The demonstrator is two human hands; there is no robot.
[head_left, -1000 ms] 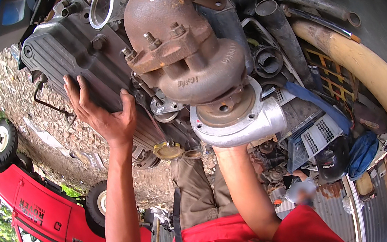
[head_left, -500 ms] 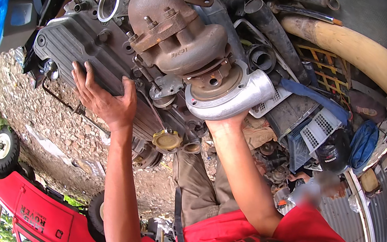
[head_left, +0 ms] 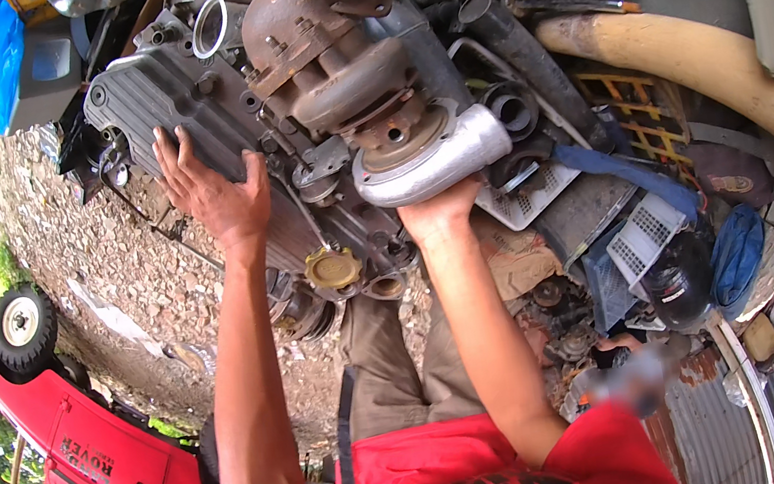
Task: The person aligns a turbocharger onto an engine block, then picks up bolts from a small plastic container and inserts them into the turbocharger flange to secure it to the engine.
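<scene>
Gravel [head_left: 124,274] spreads across the left, a wide strip of room between the red vehicle [head_left: 101,449] at the far edge and the engine's ribbed grey cover [head_left: 171,94], whose long left edge slants beside it. On that cover lies the left hand [head_left: 215,190], palm down, flat and unclenched, fingers spread, thumb set apart toward the right. Just right of the thumb, a round metal fitting [head_left: 321,173] fills much of the narrow gap, with a yellow cap [head_left: 332,267] lower down. Next comes the turbocharger [head_left: 337,88], above the engine's right side, rusty elbow uppermost and silver housing [head_left: 477,138] below. It lies directly over the right hand [head_left: 440,208], which grasps it from underneath, the fingers mostly hidden by the silver housing. Rightward, room is tight: dark pipes [head_left: 521,64] and a white basket [head_left: 538,201] sit near, then a thick tan pole [head_left: 680,43] curves along the far side.
</scene>
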